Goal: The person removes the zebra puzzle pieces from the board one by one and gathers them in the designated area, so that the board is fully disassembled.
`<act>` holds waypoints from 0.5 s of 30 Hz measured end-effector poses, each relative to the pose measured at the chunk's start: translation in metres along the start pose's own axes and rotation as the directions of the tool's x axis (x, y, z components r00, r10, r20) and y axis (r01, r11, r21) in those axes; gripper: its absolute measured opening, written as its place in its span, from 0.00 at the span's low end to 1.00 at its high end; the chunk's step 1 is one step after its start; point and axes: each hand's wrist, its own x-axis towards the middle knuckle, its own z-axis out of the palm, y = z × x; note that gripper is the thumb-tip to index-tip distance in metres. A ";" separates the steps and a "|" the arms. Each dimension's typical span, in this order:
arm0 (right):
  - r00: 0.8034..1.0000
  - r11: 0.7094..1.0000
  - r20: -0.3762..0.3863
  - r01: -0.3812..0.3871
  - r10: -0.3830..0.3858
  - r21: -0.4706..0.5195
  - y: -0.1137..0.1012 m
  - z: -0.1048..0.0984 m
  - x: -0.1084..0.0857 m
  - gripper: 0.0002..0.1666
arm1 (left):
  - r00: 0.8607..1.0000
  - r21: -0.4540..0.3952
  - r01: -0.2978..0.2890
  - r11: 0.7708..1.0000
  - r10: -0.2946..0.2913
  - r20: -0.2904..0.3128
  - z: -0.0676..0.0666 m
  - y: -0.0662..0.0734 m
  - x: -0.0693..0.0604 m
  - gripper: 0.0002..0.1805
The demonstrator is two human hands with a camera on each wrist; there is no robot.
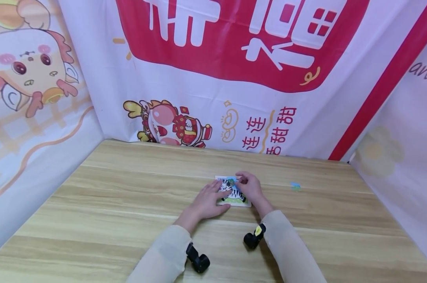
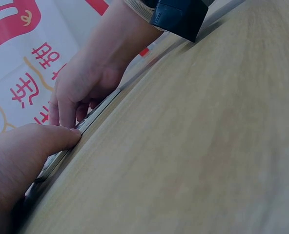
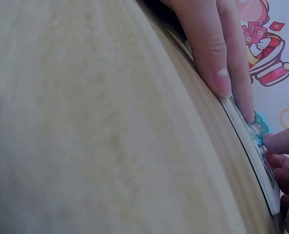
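A flat white-edged picture puzzle (image 1: 234,201) with a zebra on it lies on the table. The left hand (image 1: 210,200) rests on its left part with fingers extended; in the left wrist view, that hand's thumb (image 2: 61,138) touches the near edge. Over the upper right part, the right hand (image 1: 250,188) pinches a small blue and green piece (image 3: 261,126), which stands tilted up from the board (image 3: 249,146) in the right wrist view. The fingers hide part of the picture.
Another small blue and green piece (image 1: 295,186) lies on the wooden table (image 1: 128,196), right of the puzzle. Printed cloth (image 1: 185,86) hangs behind and at both sides. Black cameras (image 1: 198,260) are strapped to the wrists.
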 end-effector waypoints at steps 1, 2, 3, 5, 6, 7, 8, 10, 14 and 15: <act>1.000 1.000 0.008 0.008 -0.008 -0.004 0.000 0.000 0.000 0.18 | 1.000 0.003 -0.001 1.000 0.001 0.000 0.000 0.000 0.000 0.29; 1.000 1.000 0.017 0.016 -0.016 -0.009 0.000 -0.001 0.000 0.17 | 1.000 0.005 -0.003 1.000 0.003 0.000 0.000 0.001 0.001 0.29; 0.999 1.000 0.027 0.023 -0.022 -0.016 0.001 -0.002 0.001 0.17 | 1.000 0.009 -0.004 1.000 0.004 0.000 0.000 0.001 0.001 0.29; 0.998 0.999 0.049 0.029 -0.028 -0.032 0.001 -0.003 0.001 0.18 | 1.000 0.014 -0.001 1.000 0.001 0.003 0.000 0.001 0.002 0.29; 0.998 0.999 0.059 0.030 -0.027 -0.039 0.001 -0.003 0.002 0.18 | 1.000 0.014 0.001 1.000 -0.001 0.004 0.000 0.001 0.002 0.29; 0.997 0.998 0.070 0.038 -0.034 -0.048 0.001 -0.004 0.002 0.19 | 1.000 0.016 0.002 1.000 -0.002 0.004 0.000 0.001 0.002 0.29; 0.996 0.998 0.082 0.043 -0.038 -0.056 0.000 -0.005 0.002 0.19 | 1.000 0.017 0.004 1.000 -0.005 0.004 0.000 0.001 0.002 0.29; 0.994 0.997 0.101 0.048 -0.042 -0.063 0.000 -0.006 0.003 0.20 | 1.000 0.018 0.007 1.000 -0.007 0.003 0.000 0.001 0.003 0.29; 0.991 0.996 0.128 0.055 -0.046 -0.064 0.001 -0.007 0.006 0.20 | 1.000 0.022 0.010 1.000 -0.010 0.001 0.001 0.001 0.004 0.29; 0.990 0.996 0.132 0.056 -0.047 -0.065 0.001 -0.007 0.006 0.19 | 1.000 0.024 0.010 1.000 -0.010 0.001 0.001 0.001 0.004 0.29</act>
